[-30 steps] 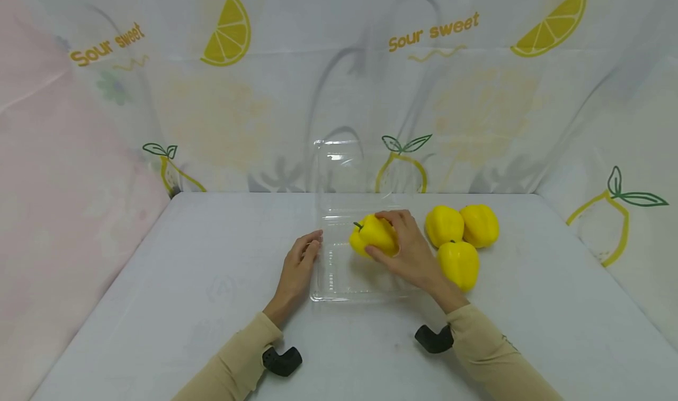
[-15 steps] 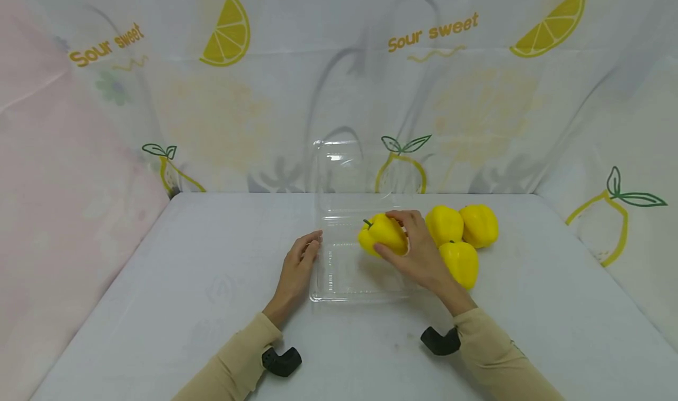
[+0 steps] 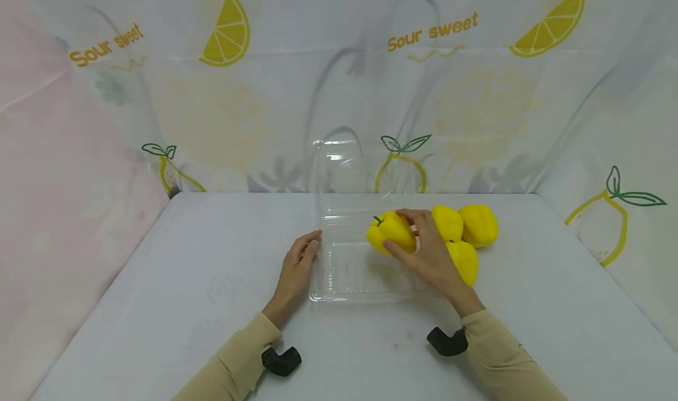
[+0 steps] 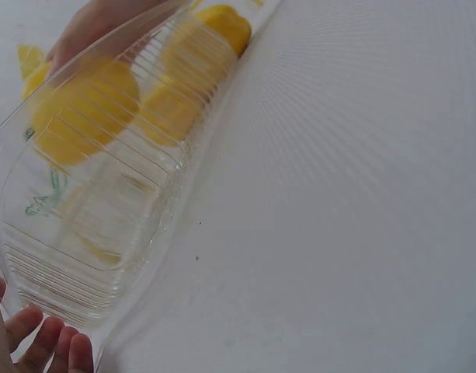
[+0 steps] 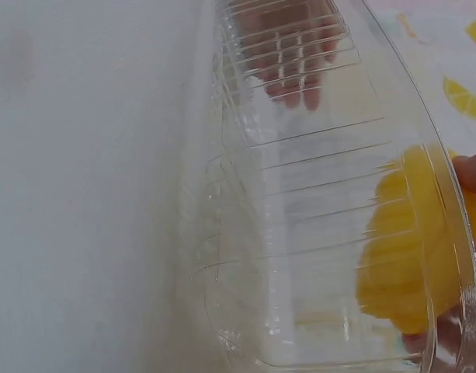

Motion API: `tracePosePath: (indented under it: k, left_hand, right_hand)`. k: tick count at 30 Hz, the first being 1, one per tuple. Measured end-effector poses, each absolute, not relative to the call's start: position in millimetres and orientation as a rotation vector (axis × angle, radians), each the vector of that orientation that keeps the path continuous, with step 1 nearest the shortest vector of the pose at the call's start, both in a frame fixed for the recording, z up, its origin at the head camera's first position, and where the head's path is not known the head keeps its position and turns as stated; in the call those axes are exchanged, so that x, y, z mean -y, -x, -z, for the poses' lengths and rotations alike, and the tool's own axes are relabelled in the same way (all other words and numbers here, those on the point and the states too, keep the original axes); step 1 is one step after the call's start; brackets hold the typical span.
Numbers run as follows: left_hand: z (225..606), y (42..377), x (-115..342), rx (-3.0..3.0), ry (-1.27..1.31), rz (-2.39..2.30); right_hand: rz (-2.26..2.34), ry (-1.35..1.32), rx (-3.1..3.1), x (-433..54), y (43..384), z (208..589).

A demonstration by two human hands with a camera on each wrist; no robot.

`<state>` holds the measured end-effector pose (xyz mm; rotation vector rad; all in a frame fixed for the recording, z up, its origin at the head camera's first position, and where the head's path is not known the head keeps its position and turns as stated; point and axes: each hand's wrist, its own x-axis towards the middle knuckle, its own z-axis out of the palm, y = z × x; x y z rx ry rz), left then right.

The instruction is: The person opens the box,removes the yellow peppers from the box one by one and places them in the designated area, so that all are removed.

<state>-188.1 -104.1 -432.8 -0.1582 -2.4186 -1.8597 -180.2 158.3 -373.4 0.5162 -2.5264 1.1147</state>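
Observation:
My right hand [image 3: 431, 258] grips a yellow bell pepper [image 3: 391, 231] between thumb and fingers, its green stem pointing left. It holds the pepper over the right part of a clear plastic clamshell container [image 3: 344, 298], whose lid [image 3: 339, 174] stands raised at the back. In the right wrist view the pepper [image 5: 401, 256] shows through the container's clear wall. At the container's left side rests my left hand [image 3: 298, 268], relaxed fingers touching the wall. Those fingers [image 4: 45, 343] appear at the container's end in the left wrist view.
Three more yellow bell peppers [image 3: 480, 226] sit clustered on the white table [image 3: 212, 289], right of the container; my right hand partly covers two of them. Behind the table hangs a lemon-print cloth [image 3: 286, 112]. A black device [image 3: 282, 361] is on each wrist.
My right hand has shifted to the right with the bell pepper, hiding more of the peppers beside the container. My left hand and the container have kept their places.

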Motion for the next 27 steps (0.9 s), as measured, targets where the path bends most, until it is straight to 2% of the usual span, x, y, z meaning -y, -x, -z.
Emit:
tracePosePath:
  k: [27]
  left_hand:
    - [430,186,104,2.419,0.144,1.876]
  right_hand:
    - [-1.203,-0.382,2.539,-185,173,370]
